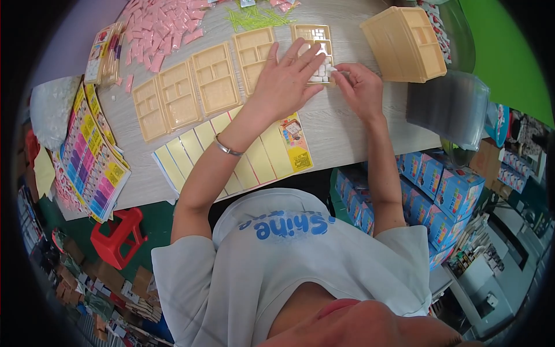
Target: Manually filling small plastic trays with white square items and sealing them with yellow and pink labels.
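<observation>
My left hand (pixel 286 82) lies with its fingers spread over a tan compartment tray (pixel 296 29) and partly covers it. Small white blocks (pixel 318 78) sit in rows in that tray's compartments. At the tray's right edge, my right hand (pixel 363 87) is closed, thumb and fingertips pinching a small white piece (pixel 331 69). The piece's exact form is too small to make out. To the left stand several more tan trays (pixel 215 75) in a row, the closest one (pixel 253 43) right beside my left hand.
Pink sachets (pixel 159 29) and thin green sticks (pixel 257 18) are heaped at the back. A stack of tan trays (pixel 399 46) and clear plastic lids (pixel 445 107) stand right. Printed sheets (pixel 272 159) lie near the front edge; more sheets (pixel 92 156) are left. A red stool (pixel 118 237) is below.
</observation>
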Available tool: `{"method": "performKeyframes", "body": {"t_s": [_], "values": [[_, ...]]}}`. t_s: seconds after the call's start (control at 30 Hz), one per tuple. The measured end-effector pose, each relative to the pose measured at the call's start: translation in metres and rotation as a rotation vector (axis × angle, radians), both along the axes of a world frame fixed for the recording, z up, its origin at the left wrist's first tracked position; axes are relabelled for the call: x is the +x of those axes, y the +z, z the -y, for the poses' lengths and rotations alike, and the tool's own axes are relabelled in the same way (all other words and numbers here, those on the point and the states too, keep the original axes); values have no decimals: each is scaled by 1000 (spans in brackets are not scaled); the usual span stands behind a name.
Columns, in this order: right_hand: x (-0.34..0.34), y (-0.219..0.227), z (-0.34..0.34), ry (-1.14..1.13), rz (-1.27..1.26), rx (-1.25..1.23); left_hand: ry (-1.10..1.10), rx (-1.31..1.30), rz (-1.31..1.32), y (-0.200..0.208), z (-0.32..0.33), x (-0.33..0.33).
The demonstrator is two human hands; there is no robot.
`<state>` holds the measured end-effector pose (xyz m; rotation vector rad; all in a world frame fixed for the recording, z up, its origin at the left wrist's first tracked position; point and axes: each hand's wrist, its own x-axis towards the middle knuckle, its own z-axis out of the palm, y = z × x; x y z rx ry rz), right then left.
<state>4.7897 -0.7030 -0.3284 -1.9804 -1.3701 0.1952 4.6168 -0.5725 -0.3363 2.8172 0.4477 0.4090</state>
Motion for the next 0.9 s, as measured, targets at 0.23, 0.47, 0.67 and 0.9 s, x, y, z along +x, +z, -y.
{"method": "performKeyframes", "body": {"t_s": [0.23, 0.47, 0.67, 0.9], "values": [[-17, 14, 3, -44, -13, 22, 70, 142, -34, 3, -8, -4], [-6, 15, -2, 32, 141, -1, -64, 117, -8, -1, -7, 17], [5, 107, -32, 18, 33, 105, -118, 19, -64, 17, -5, 4], [170, 212, -223, -278, 754, -96, -113, 35, -29, 32, -7, -9]]}}
